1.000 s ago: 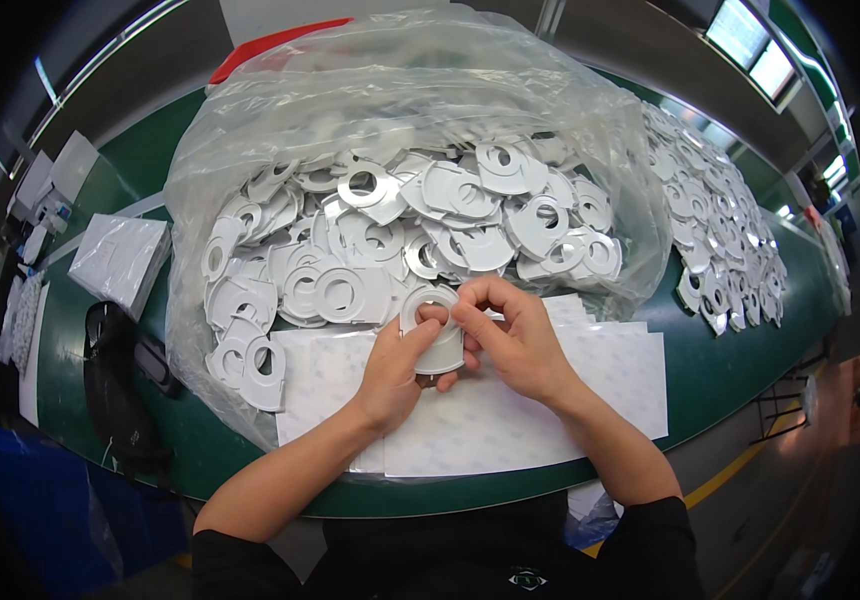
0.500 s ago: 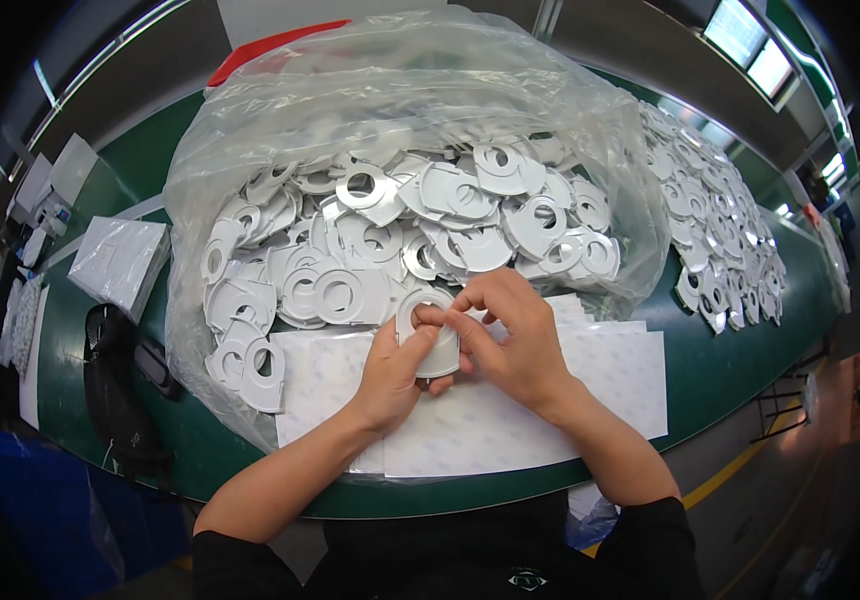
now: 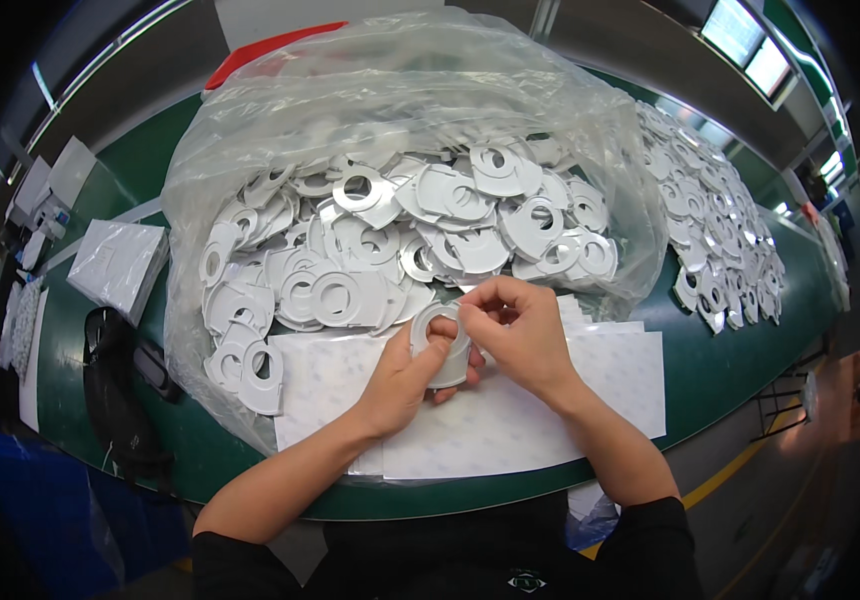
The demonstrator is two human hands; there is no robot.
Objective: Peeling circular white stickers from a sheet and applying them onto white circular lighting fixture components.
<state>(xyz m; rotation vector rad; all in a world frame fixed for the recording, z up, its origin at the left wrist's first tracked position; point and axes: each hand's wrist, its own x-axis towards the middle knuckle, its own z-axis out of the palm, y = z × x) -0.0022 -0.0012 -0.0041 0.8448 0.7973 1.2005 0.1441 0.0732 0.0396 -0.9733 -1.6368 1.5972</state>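
1. The left hand (image 3: 400, 375) is closed around one white plate with a round hole (image 3: 449, 374): its thumb lies across the front, and fingertips show past the lower right edge. Most of those fingers are hidden behind the plate.
2. The right hand (image 3: 522, 338) has its thumb and forefinger drawn nearly together at the plate's upper right rim. Whether they pinch the rim or something thin on it, I cannot tell; the other fingers are curled and partly out of sight.
3. Just beyond the fingers, a clear plastic bag (image 3: 400, 85) lies around a heap of similar plates (image 3: 361, 240). The overlapping plates hide one another, and the cloudy film blurs those at the back.
4. Below the fingers, white sheets (image 3: 540, 430) lie on the green table (image 3: 640, 470), partly covered by the hands and forearms. Their faint marks are too small to make out.
5. Well to the right of the fingers, a second heap of plates (image 3: 718, 225) runs behind the bag's edge.
6. Well to the left are a black pouch (image 3: 115, 390), a small dark object (image 3: 157, 370) of unclear kind, and a white wrapped pack (image 3: 118, 262).
7. Farther out, the room darkens at the rim: a bright window (image 3: 750, 45) beyond the fingers to the right, a yellow floor line (image 3: 730, 478) to the lower right, and blue material (image 3: 30, 500), cut off, to the lower left.
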